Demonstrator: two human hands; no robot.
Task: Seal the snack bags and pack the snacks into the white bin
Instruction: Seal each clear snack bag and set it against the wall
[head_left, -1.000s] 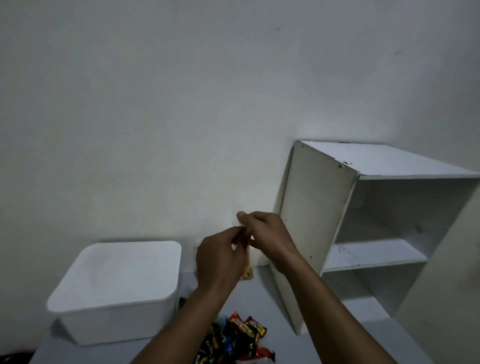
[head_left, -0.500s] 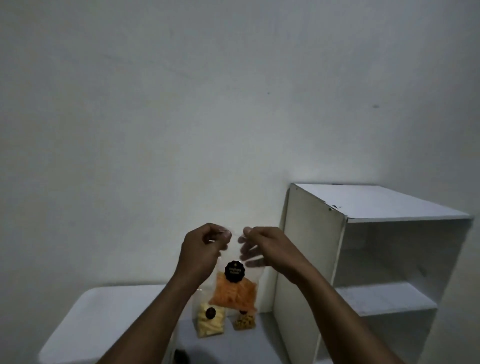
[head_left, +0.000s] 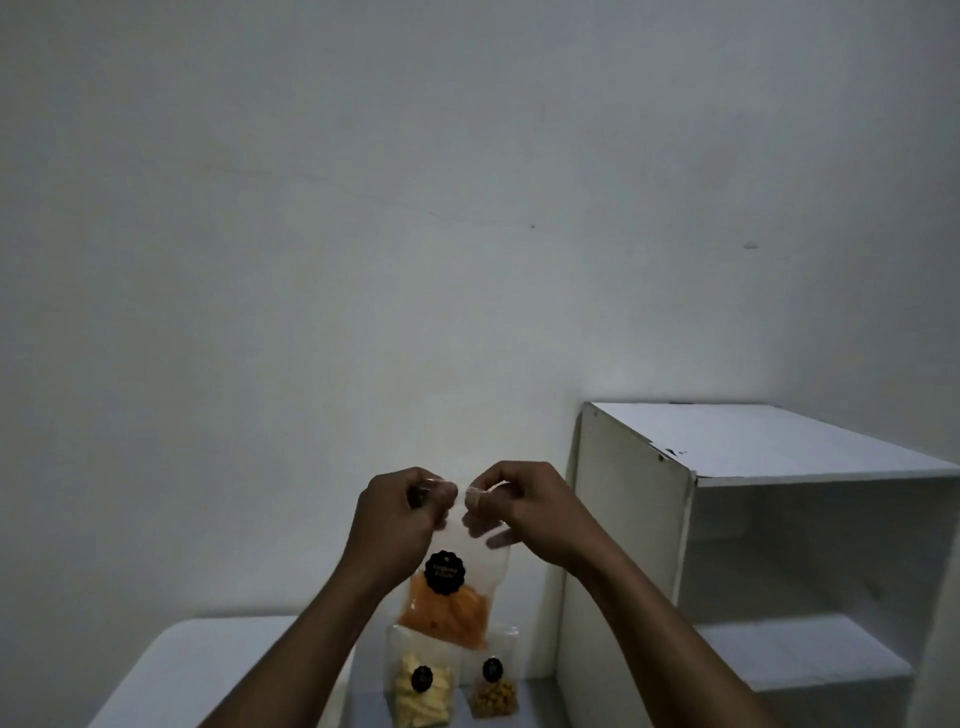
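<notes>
- Progress first: how far are we getting with the snacks?
- We are working on the sealing step, as we judge it. Our left hand (head_left: 397, 525) and our right hand (head_left: 540, 514) are holding a clear plastic bag of orange snack with a round black sticker (head_left: 447, 616) up in the air, in front of the wall. Thumb and fingers of each hand are clamping on the top edge of this bag, and the two pinches are almost touching.
- Is the top closing?
- We cannot tell, because the plastic there is too clear.
- What is waiting?
- Two more are standing just below the held one: a clear bag of pale yellow sticks (head_left: 421, 691) and a smaller clear bag of brown pieces (head_left: 493, 696). Whether they are sealed, we cannot tell. The white plastic bin (head_left: 197, 670) is showing us only its flat top, and no snack is showing in it, so the packing is probably all left to do.
- And the room?
- The two bags are standing on a grey surface (head_left: 535, 712), between the bin and a white open shelf unit (head_left: 623, 519), against a plain pale wall (head_left: 363, 260). The light is dim.
</notes>
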